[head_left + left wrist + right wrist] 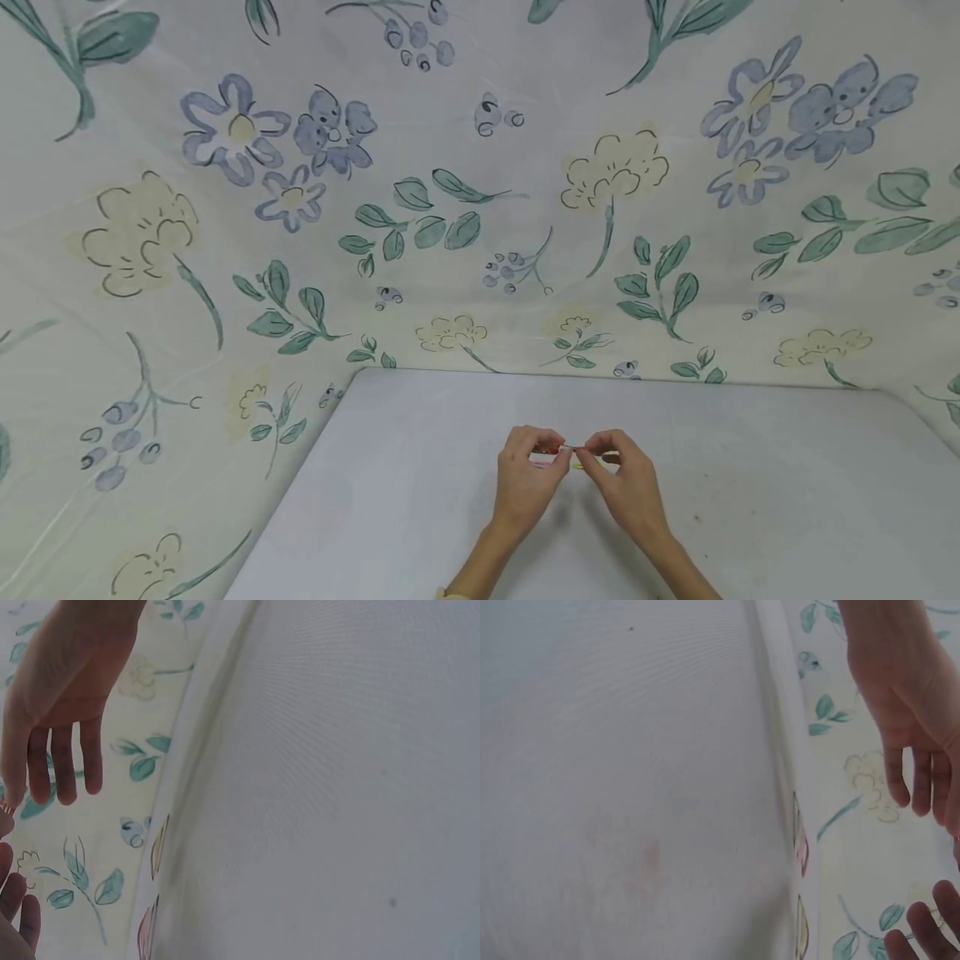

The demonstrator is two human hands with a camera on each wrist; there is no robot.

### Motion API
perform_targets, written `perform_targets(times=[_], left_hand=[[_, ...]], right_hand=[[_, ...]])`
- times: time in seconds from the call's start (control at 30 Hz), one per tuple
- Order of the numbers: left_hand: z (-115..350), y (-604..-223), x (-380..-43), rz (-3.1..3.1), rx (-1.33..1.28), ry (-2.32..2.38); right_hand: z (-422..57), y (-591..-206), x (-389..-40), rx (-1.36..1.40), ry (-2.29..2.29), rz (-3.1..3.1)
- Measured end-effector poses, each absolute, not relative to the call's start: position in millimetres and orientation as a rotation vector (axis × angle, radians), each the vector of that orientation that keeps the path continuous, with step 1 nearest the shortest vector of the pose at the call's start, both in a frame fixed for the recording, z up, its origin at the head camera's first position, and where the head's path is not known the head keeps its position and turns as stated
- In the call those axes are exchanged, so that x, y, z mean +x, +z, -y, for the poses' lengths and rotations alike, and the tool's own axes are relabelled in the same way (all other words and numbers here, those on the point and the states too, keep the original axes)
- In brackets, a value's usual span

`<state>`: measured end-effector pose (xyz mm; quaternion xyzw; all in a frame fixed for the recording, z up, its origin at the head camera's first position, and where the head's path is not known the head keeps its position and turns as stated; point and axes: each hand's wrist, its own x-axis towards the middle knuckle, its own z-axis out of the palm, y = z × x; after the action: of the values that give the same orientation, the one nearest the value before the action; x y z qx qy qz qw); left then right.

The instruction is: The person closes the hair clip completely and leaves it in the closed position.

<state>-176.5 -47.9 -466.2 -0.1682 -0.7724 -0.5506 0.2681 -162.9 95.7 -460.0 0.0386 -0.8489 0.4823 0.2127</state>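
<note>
Between the fingertips of both hands is a small red hair clip [547, 451], mostly covered by the fingers. My left hand [527, 479] pinches it from the left, thumb nearest the camera. From the other side my right hand [628, 483] pinches it with thumb and forefinger. Just behind the hands, a pink clip [146, 930] and a yellow clip [158, 849] lie on the table, slim and teardrop-shaped. The left wrist view has the right hand at upper left, its other fingers hanging loose; the right wrist view has the left hand at upper right.
The white table [787, 483] has a few small dark specks on its right side. A white cloth with printed flowers [450, 275] hangs behind the table and along its left side.
</note>
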Motion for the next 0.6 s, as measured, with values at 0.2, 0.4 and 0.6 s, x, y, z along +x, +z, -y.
perform_targets(times=[0.2,0.4,0.6], left_hand=[[44.4,-467.2,-177.7,2.068,-0.385,-1.538],[42.2,-470.3,-179.8,2.055,-0.361,-1.502],[40.1,-472.2,-181.9,2.056,-0.368,-1.469]], right_hand=[[-91.2,-465.4,-165.8,0.099,1.384,2.267],[-87.1,-469.1,-167.8,0.073,1.329,2.253],[-87.3,-471.2,-167.8,0.067,1.257,2.254]])
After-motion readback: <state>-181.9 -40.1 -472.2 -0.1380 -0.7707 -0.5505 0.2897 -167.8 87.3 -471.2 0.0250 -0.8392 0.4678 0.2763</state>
